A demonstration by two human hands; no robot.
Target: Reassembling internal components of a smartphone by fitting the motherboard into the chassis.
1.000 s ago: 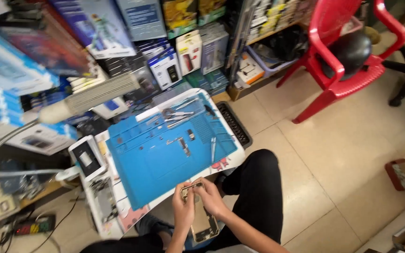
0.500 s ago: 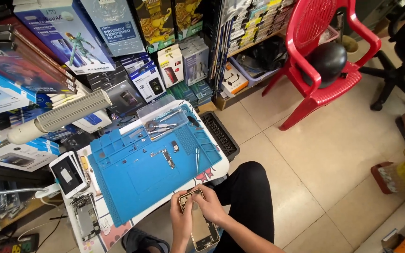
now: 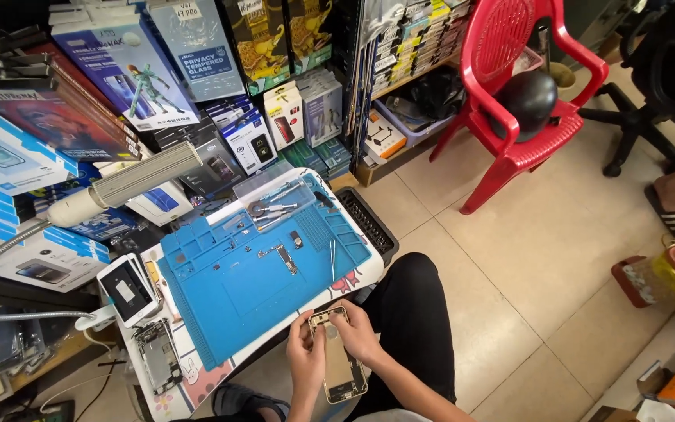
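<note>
A small white counter [image 3: 353,280] carries a blue work mat [image 3: 236,293] that covers most of its top. On the mat lie tweezers [image 3: 333,259], small metal parts [image 3: 283,256] and a clear tray of tools [image 3: 275,205]. Beside the mat's left edge sit a white phone [image 3: 128,289] and an opened phone body [image 3: 158,358].

Red chair [image 3: 519,94], blue mat [image 3: 259,273], stacked boxes [image 3: 33,156].

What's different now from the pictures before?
Not much. Both hands, left and right, still hold the phone frame over the lap, with only small finger shifts. The camera view swung, nothing else. Blue mat and red chair stayed put.
</note>
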